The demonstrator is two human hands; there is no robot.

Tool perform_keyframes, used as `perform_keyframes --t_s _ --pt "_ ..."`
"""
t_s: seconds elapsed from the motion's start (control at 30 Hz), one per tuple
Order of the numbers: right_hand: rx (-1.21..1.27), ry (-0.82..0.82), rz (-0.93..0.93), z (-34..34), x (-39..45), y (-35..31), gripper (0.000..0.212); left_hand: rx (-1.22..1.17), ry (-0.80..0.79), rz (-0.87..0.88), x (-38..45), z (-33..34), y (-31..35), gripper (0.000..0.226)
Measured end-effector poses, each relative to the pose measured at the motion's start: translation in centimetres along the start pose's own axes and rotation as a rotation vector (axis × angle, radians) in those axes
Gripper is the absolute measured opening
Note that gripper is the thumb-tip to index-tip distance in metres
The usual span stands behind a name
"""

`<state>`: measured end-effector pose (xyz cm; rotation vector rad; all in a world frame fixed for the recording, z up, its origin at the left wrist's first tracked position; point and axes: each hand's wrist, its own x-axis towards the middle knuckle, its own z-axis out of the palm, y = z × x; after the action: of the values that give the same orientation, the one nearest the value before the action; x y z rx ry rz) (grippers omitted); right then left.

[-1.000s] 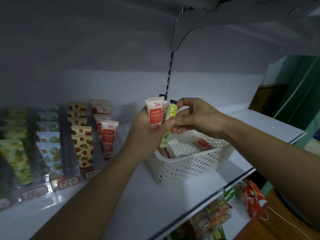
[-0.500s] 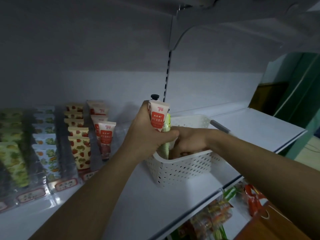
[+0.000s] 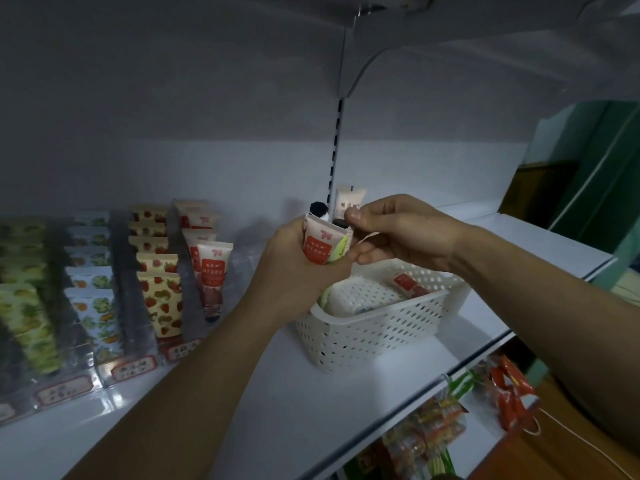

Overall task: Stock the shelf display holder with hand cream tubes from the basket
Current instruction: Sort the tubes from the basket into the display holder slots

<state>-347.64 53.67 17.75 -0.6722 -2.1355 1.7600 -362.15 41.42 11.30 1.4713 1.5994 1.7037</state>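
Progress, head view: I'm seeing the display holder (image 3: pixel 166 271) on the left of the shelf (image 3: pixel 277 393) already carrying rows of tubes; its red-label lane has several standing. I'm judging stocking as partway done, gathering still going on.
Basket: white perforated basket (image 3: pixel 377 327) is sitting on the shelf right of the holder, still holding a red-label tube (image 3: pixel 408 284) and pale packs, so more is left to move.
Left hand: I'm holding the left hand (image 3: pixel 298 271) raised above the basket's near-left corner, fingers curled tight around a bunch of tubes (image 3: pixel 320 245), red-label one in front, green one beside it.
Right hand: right hand (image 3: pixel 405 230) is meeting the left from the right, thumb and forefinger pinching a pale tube (image 3: pixel 348 204) at the bunch.
Next, my guess: adding it to the bunch, then carrying all to the holder.
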Motion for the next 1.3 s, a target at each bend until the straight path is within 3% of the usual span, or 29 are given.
perform_keyframes --t_s 0.1,0.17,0.23,0.3,0.37,0.47,0.53,0.63,0.7,0.77,0.97,1.03,1.13,1.3 --pt "0.017 -0.063 0.051 -0.6 -0.6 0.0 0.024 -0.042 0.007 -0.006 -0.2 0.1 0.3 0.034" --pt "-0.154 -0.011 0.090 -1.6 -0.7 0.5 0.019 -0.017 0.041 -0.013 -0.2 0.3 0.2 0.038" --pt "-0.774 0.210 0.096 -2.6 -0.2 1.8 0.014 -0.008 0.056 -0.028 -0.1 0.5 0.0 0.042" --pt "-1.368 0.300 0.196 -3.1 0.4 3.4 0.024 -0.026 0.074 -0.030 -0.1 0.6 0.0 0.045" --pt "-1.525 0.196 0.340 -3.1 0.8 4.7 0.036 -0.037 0.092 -0.021 -0.2 0.7 -0.1 0.044" --pt "-1.383 0.092 0.390 -3.3 1.0 5.1 0.037 -0.099 0.091 -0.017 -0.3 0.8 0.1 0.039" --pt "-1.256 0.195 0.274 -3.2 0.9 4.7 0.022 -0.157 0.117 0.001 -0.5 0.9 1.0 0.033" --pt "-0.667 0.371 0.049 -2.7 0.0 3.2 0.012 -0.224 0.213 0.037 -0.5 0.7 2.6 0.022" --pt "-0.238 0.280 -0.023 -1.8 -1.1 1.7 0.010 -0.272 0.292 0.042 -0.4 0.1 3.3 0.018" --pt "-0.004 0.173 -0.056 -0.6 -1.7 0.3 0.010 -0.327 0.313 0.074 -0.7 -0.6 4.0 0.019" --pt "0.173 0.060 -0.166 4.9 -1.8 -2.7 0.012 -0.272 0.345 0.042 -4.2 -3.6 4.4 0.024" --pt "0.297 -0.004 -0.190 7.1 -1.4 -3.1 0.021 -0.216 0.354 0.001 -6.2 -5.3 3.9 0.027" --pt "0.446 -0.082 -0.164 10.7 -0.5 -3.1 0.023 -0.159 0.341 -0.024 -8.8 -8.3 3.3 0.040" --pt "0.256 -0.094 -0.053 15.2 0.6 -1.3 0.009 -0.096 0.335 -0.069 -11.7 -11.0 2.1 0.036"
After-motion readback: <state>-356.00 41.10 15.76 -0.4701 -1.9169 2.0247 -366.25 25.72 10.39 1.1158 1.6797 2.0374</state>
